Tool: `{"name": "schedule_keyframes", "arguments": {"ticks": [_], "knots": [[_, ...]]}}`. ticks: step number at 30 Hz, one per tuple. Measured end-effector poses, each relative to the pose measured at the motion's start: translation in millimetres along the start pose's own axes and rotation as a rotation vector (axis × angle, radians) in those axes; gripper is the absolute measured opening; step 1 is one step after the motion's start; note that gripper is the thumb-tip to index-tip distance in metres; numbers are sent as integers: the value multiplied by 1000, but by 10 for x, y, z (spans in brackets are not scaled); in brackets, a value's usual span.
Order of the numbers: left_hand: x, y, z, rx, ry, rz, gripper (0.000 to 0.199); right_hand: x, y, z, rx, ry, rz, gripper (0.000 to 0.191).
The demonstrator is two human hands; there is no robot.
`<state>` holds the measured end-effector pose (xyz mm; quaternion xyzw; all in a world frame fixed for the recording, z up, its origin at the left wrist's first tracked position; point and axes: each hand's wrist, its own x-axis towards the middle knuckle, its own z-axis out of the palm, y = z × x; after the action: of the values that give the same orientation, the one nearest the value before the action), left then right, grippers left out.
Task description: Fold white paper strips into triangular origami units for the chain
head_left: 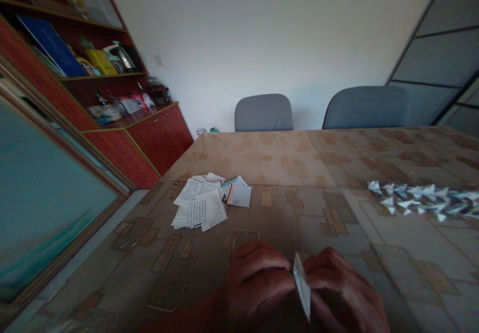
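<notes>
Between my two hands, low in the head view, stands a small folded piece of paper (302, 287), seen nearly edge-on. My left hand (258, 280) pinches its left side with closed fingers. From the right, my right hand (339, 288) grips the same paper, its fingers bent around it. Both hands are just above the patterned tablecloth. Beyond my left hand lies a loose pile of printed paper pieces (204, 206), with a whiter card (239, 196) at its right side. The lower fingers of both hands are partly hidden.
Rows of small folded paper pieces (426, 198) lie on the right of the table (277, 161). Two grey chairs (264, 112) stand at the far edge against the wall. On the left is a red-brown cabinet (160, 141) with bottles, a kettle and other items on its shelves.
</notes>
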<state>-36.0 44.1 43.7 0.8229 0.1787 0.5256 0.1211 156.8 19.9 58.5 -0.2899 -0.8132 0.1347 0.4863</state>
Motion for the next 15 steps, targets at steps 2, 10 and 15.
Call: {"name": "schedule_keyframes", "arguments": {"ticks": [2, 10, 15], "knots": [[19, 8, -19, 2, -18, -10, 8, -7, 8, -10, -16, -8, -4, 22], [85, 17, -42, 11, -31, -1, 18, -6, 21, -84, -57, -45, 22, 23], [91, 22, -33, 27, -46, 29, 21, -16, 28, -55, -49, -73, 13, 18]]}}
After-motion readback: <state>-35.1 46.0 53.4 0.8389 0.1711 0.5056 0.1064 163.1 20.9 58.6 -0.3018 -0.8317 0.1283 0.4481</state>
